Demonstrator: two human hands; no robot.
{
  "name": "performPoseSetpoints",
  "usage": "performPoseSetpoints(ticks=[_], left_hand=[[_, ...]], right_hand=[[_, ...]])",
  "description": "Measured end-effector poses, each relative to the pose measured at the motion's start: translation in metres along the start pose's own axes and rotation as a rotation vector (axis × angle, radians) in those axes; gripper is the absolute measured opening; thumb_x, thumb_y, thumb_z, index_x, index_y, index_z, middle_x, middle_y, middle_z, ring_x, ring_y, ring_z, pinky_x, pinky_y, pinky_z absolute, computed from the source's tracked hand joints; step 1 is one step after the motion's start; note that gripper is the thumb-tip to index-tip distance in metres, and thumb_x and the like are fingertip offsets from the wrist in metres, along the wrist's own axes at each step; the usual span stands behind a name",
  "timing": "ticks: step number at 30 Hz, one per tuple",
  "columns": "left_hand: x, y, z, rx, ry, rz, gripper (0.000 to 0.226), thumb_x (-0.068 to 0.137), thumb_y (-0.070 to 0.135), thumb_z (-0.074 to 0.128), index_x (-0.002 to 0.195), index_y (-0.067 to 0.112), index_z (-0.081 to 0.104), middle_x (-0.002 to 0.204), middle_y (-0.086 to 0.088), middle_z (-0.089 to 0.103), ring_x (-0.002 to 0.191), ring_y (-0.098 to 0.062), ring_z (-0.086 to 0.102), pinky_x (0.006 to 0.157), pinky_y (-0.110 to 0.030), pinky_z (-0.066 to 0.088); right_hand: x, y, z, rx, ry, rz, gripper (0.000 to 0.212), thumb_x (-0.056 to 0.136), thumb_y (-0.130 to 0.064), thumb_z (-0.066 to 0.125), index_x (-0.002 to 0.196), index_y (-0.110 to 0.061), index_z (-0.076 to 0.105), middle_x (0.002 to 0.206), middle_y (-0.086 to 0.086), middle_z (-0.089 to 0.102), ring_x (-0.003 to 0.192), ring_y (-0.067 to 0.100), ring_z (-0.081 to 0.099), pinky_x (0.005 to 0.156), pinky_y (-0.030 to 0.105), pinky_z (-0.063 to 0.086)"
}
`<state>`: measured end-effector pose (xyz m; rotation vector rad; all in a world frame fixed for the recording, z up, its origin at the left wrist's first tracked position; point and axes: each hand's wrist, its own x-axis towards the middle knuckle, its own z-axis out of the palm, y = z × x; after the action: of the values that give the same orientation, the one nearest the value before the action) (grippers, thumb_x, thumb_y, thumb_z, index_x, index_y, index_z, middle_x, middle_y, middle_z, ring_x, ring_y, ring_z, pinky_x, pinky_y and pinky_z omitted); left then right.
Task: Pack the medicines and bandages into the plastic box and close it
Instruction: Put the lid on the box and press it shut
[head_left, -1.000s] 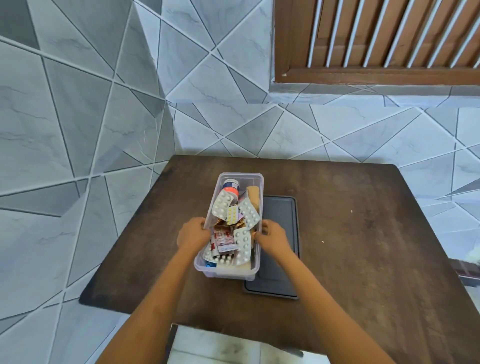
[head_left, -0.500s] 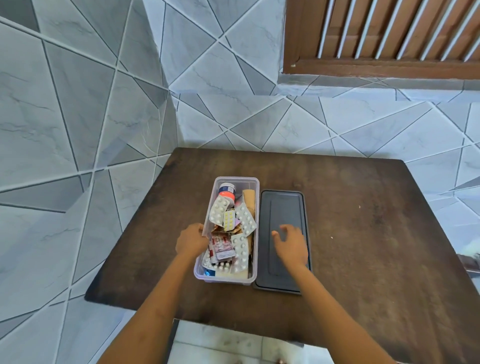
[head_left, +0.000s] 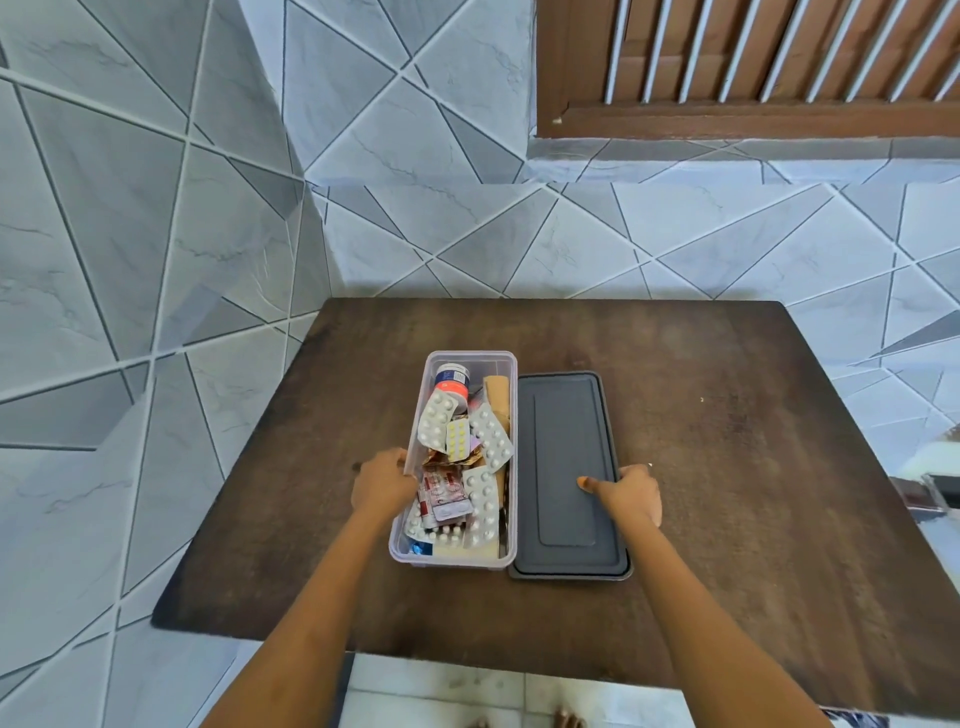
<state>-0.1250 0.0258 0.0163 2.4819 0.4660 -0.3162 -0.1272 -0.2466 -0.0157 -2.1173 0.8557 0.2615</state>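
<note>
Right hand (head_left: 631, 493) fingers grip the lid (head_left: 566, 467) edge; left hand (head_left: 382, 483) seemingly holds the box (head_left: 410, 457) wall.

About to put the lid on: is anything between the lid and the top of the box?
Nothing visible. The lid lies flat on the table right beside the box, the right hand gripping its far edge. The blister packs seem to sit below the rim.
</note>
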Motion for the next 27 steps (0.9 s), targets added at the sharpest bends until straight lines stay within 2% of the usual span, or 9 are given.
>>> performPoseSetpoints(ticks=[3, 5, 8, 10, 14, 18, 21, 24, 27], left_hand=[[-0.001, 0.007, 0.005, -0.023, 0.002, 0.030, 0.021, 0.086, 0.017, 0.057, 0.106, 0.013, 0.064, 0.107, -0.011, 0.070, 0.097, -0.030, 0.065, 0.075, -0.034, 0.049], [0.000, 0.015, 0.012, -0.033, 0.004, 0.066, 0.021, 0.087, 0.019, 0.056, 0.105, 0.014, 0.064, 0.106, -0.011, 0.071, 0.093, -0.029, 0.064, 0.073, -0.033, 0.048], [-0.001, 0.035, 0.024, -0.022, 0.001, 0.130, 0.021, 0.087, 0.017, 0.054, 0.105, 0.015, 0.064, 0.105, -0.009, 0.071, 0.082, -0.023, 0.060, 0.066, -0.030, 0.045], [-0.002, 0.051, 0.035, -0.022, -0.021, 0.173, 0.023, 0.086, 0.014, 0.054, 0.107, 0.015, 0.063, 0.105, -0.008, 0.071, 0.087, -0.025, 0.063, 0.069, -0.031, 0.047], [-0.011, 0.081, 0.056, -0.059, -0.061, 0.205, 0.020, 0.085, 0.014, 0.054, 0.103, 0.014, 0.063, 0.104, -0.008, 0.071, 0.094, -0.027, 0.065, 0.078, -0.036, 0.053], [-0.021, 0.105, 0.077, -0.171, -0.163, 0.203, 0.018, 0.084, 0.010, 0.057, 0.101, 0.012, 0.062, 0.104, -0.010, 0.069, 0.095, -0.026, 0.064, 0.085, -0.040, 0.055], [-0.020, 0.116, 0.077, -0.206, -0.172, 0.249, 0.013, 0.087, 0.014, 0.057, 0.099, 0.014, 0.061, 0.104, -0.007, 0.066, 0.097, -0.023, 0.061, 0.086, -0.035, 0.051], [-0.019, 0.131, 0.061, -0.411, -0.166, 0.282, 0.024, 0.093, 0.020, 0.053, 0.113, 0.011, 0.064, 0.105, 0.001, 0.061, 0.100, -0.015, 0.055, 0.085, -0.028, 0.043], [-0.016, 0.144, 0.046, -0.715, -0.342, 0.174, 0.020, 0.095, 0.024, 0.051, 0.100, 0.011, 0.065, 0.096, -0.006, 0.066, 0.088, -0.018, 0.060, 0.078, -0.028, 0.050]], right_hand=[[0.001, -0.011, -0.014, 0.167, 0.051, -0.074, 0.026, 0.080, -0.027, 0.069, 0.079, -0.008, 0.052, 0.081, 0.010, 0.056, 0.072, 0.025, 0.056, 0.060, 0.029, 0.040], [0.004, -0.021, -0.026, 0.255, 0.098, -0.129, 0.040, 0.083, -0.018, 0.065, 0.056, -0.015, 0.035, 0.056, 0.002, 0.042, 0.050, 0.017, 0.039, 0.048, 0.026, 0.028], [-0.004, -0.038, -0.053, 0.272, 0.216, -0.196, 0.026, 0.083, -0.012, 0.060, 0.066, -0.011, 0.041, 0.058, 0.001, 0.043, 0.054, 0.018, 0.042, 0.044, 0.025, 0.030], [-0.013, -0.045, -0.072, 0.227, 0.286, -0.249, 0.015, 0.083, -0.013, 0.059, 0.079, -0.009, 0.045, 0.069, 0.004, 0.051, 0.063, 0.022, 0.048, 0.049, 0.027, 0.034], [-0.023, -0.051, -0.095, 0.164, 0.369, -0.316, 0.018, 0.083, -0.018, 0.060, 0.084, -0.009, 0.044, 0.078, 0.007, 0.054, 0.072, 0.025, 0.051, 0.061, 0.031, 0.038], [-0.029, -0.045, -0.102, 0.148, 0.353, -0.327, 0.019, 0.082, -0.018, 0.060, 0.081, -0.010, 0.043, 0.074, 0.006, 0.052, 0.071, 0.024, 0.051, 0.061, 0.031, 0.039], [-0.036, -0.043, -0.094, 0.171, 0.335, -0.389, 0.023, 0.082, -0.019, 0.061, 0.079, -0.009, 0.041, 0.061, -0.004, 0.042, 0.061, 0.021, 0.045, 0.050, 0.028, 0.032], [-0.043, -0.046, -0.075, 0.139, 0.286, -0.457, 0.023, 0.081, -0.018, 0.062, 0.079, -0.010, 0.041, 0.059, -0.006, 0.041, 0.055, 0.017, 0.043, 0.047, 0.028, 0.035], [-0.051, -0.048, -0.052, 0.084, 0.227, -0.490, 0.023, 0.077, -0.017, 0.065, 0.081, -0.014, 0.043, 0.063, -0.006, 0.045, 0.061, 0.017, 0.048, 0.046, 0.022, 0.033]])
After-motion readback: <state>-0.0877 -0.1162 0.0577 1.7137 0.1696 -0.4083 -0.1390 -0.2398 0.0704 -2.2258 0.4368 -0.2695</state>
